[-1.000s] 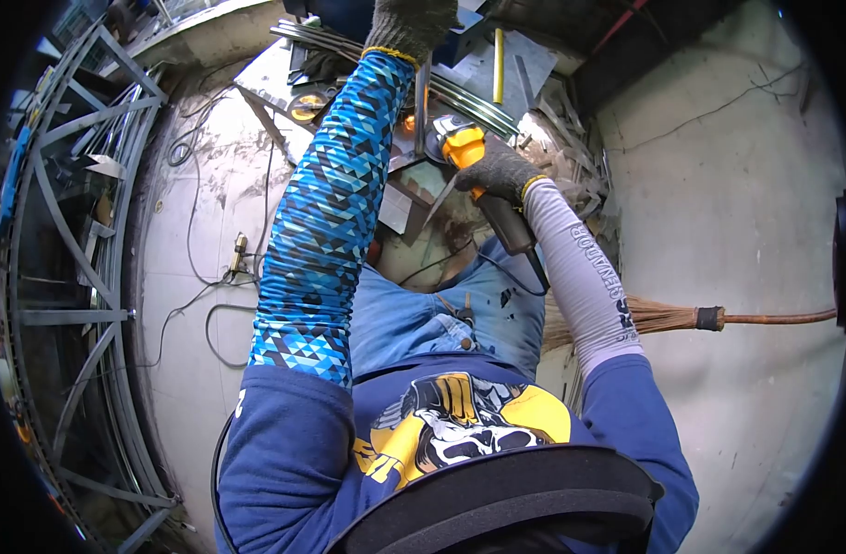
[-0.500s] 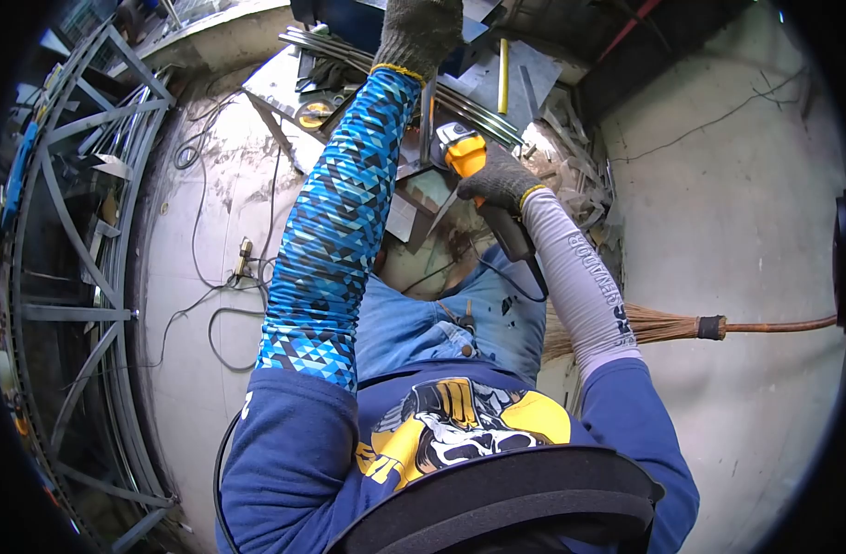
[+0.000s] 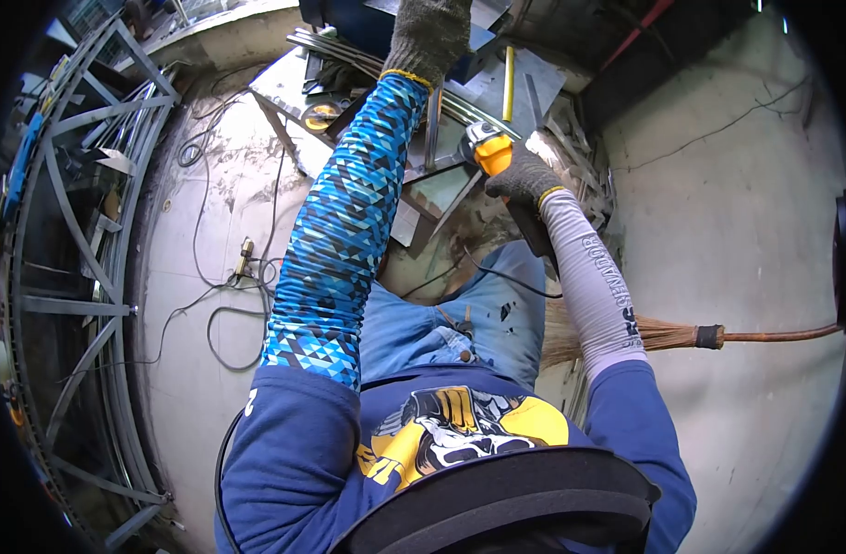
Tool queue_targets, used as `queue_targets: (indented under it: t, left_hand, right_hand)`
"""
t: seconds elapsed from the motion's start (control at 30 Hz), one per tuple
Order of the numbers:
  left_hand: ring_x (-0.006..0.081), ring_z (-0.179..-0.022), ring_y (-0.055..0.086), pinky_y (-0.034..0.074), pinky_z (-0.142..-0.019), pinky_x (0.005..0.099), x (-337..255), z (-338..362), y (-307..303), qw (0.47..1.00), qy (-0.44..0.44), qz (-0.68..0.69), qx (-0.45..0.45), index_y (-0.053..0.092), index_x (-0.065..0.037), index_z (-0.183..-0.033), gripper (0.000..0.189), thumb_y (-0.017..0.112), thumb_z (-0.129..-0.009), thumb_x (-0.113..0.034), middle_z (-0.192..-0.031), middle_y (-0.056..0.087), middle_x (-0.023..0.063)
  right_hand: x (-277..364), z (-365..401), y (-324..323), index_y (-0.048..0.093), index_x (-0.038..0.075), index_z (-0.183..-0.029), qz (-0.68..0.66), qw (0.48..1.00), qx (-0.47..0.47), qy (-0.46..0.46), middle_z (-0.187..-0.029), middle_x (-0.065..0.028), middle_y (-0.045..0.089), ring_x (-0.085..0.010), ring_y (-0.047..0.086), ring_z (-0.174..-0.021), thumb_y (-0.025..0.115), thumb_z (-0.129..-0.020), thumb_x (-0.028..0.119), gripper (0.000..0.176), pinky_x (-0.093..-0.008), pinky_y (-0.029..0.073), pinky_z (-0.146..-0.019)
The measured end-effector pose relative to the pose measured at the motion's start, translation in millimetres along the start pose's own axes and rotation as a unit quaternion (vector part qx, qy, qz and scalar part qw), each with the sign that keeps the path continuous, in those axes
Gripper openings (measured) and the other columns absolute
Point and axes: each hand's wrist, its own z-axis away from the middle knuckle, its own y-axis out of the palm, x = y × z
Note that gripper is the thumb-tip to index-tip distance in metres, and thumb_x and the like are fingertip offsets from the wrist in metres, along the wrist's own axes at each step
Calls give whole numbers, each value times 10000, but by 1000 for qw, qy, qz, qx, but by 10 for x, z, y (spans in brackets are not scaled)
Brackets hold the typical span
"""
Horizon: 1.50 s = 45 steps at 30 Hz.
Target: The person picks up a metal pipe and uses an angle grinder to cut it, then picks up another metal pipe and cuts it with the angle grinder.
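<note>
My right hand [image 3: 525,177], in a dark grey knit glove, is closed around a yellow and black angle grinder [image 3: 493,155]. The grinder's silver head points up and away from my body, and its cord hangs toward my legs. My left hand [image 3: 429,42], also gloved, reaches to the top edge of the view beside a dark blue metal piece [image 3: 349,28]. Its fingers are out of sight, so what it touches cannot be made out. Below it, metal bars and a flat offcut [image 3: 407,222] lie between my arms.
Metal tubes [image 3: 335,51], a yellow bar [image 3: 508,85] and a round yellow-centred item [image 3: 320,116] lie ahead. Cables with a brass-coloured connector [image 3: 245,257] run over the floor at left. A steel frame rack [image 3: 81,307] stands left; a broom [image 3: 668,334] lies right.
My right hand has moved the angle grinder to the right, farther from the metal bars. My left hand has shifted slightly right and down in the view.
</note>
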Motion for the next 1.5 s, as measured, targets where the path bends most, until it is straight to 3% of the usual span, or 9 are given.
queue_targets:
  t: [0.17,0.43,0.73,0.83,1.03,1.13,1.2,1.4,1.5]
  left_hand:
    - [37,-510,440,359,-450,251,-23,44,-4,1000,-2,3,-8,696,-69,-985,547,554,-1033,-595,-629,471,-83]
    - [68,-499,518,412,-432,266,-129,159,-3,1000,18,-13,6,715,-66,-1044,582,557,-1016,-625,-649,524,-55]
    - [38,-582,505,421,-498,260,-129,184,-12,1000,-30,-4,1,718,-64,-1055,587,566,-1012,-629,-680,540,-44]
    - [38,-640,510,433,-546,265,-52,128,16,992,112,-48,-35,723,-61,-1075,580,568,-1017,-617,-701,555,-39]
    - [42,-644,495,410,-545,265,135,39,-15,1000,6,-25,7,728,-68,-1108,546,582,-1024,-588,-720,569,-43]
    - [38,-582,458,374,-497,260,123,37,23,972,218,-38,-81,724,-72,-1068,534,595,-1018,-588,-682,546,-58]
    - [104,-525,578,488,-466,279,36,125,-70,999,29,-29,2,648,-53,-895,639,654,-922,-691,-657,554,6]
    - [52,-512,469,386,-440,278,56,115,-31,999,-19,32,14,701,-81,-1011,526,596,-1012,-597,-637,501,-62]
    - [124,-552,594,512,-490,306,88,101,-89,997,45,-54,-6,641,-33,-900,665,636,-930,-697,-670,571,24]
  right_hand:
    - [-6,22,171,582,15,-1332,-9,995,-12,-97,-1215,-230,694,-356,694,-1095,886,-591,353,870,-406,554,-973]
    - [-8,-104,-78,624,11,-1262,-9,999,46,12,-1181,-206,711,-326,702,-1059,898,-573,348,814,-393,557,-952]
    - [200,7,52,578,-7,-1317,-37,998,32,-39,-1226,-225,687,-342,680,-1121,888,-583,346,871,-399,540,-993]
    - [150,-73,-28,568,-17,-1321,-14,998,56,11,-1222,-227,687,-339,681,-1120,887,-589,348,878,-396,534,-1004]
    - [226,74,72,566,-19,-1331,27,998,-21,-61,-1243,-235,681,-348,675,-1150,895,-579,337,894,-401,534,-1011]
    - [184,-34,-45,566,-9,-1344,21,999,26,0,-1271,-239,671,-361,669,-1162,892,-591,335,890,-406,529,-1021]
    - [48,-100,30,568,-7,-1345,22,1000,8,-21,-1265,-239,672,-364,669,-1158,886,-599,326,877,-406,530,-1020]
    - [74,5,62,569,-1,-1340,10,996,-11,-83,-1246,-236,676,-360,675,-1136,906,-562,324,907,-402,537,-1004]
    - [-79,-200,77,578,12,-1324,-1,999,8,-52,-1224,-228,684,-344,682,-1116,912,-538,317,907,-399,544,-988]
